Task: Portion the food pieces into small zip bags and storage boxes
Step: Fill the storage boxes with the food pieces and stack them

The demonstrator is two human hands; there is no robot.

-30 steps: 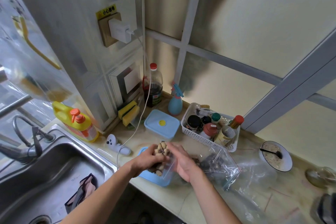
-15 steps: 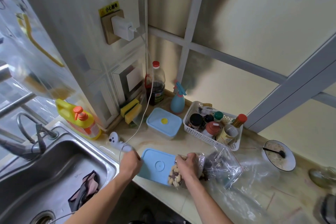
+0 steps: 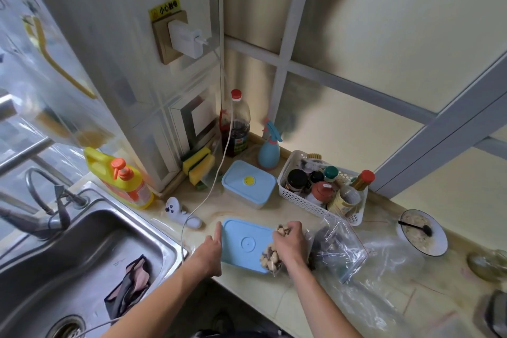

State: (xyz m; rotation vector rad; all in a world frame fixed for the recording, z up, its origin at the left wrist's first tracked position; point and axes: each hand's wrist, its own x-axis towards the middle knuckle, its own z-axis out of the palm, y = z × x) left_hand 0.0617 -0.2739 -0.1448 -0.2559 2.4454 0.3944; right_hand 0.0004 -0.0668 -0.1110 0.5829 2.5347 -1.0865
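Note:
A blue-lidded storage box [image 3: 245,244] lies at the counter's front edge. My left hand [image 3: 210,252] rests against its left side with the index finger stretched along the edge. My right hand [image 3: 290,241] grips a small clear zip bag of pale and dark food pieces [image 3: 270,256] lying on the box's right side. A larger clear zip bag [image 3: 338,248] with dark pieces lies just right of that hand. A second blue-lidded box [image 3: 248,183] stands shut farther back.
A steel sink [image 3: 82,263] with a cloth in it is at left. A white basket of jars [image 3: 322,186], a spray bottle [image 3: 269,149], a dark sauce bottle [image 3: 237,125], a white controller [image 3: 181,214] on a cable, a bowl with a spoon [image 3: 422,232] and loose plastic [image 3: 384,291] crowd the counter.
Both hands held the small bag upright above the box; my right hand has laid it down on the lid's right side, and my left hand has let go and moved to the box's left edge.

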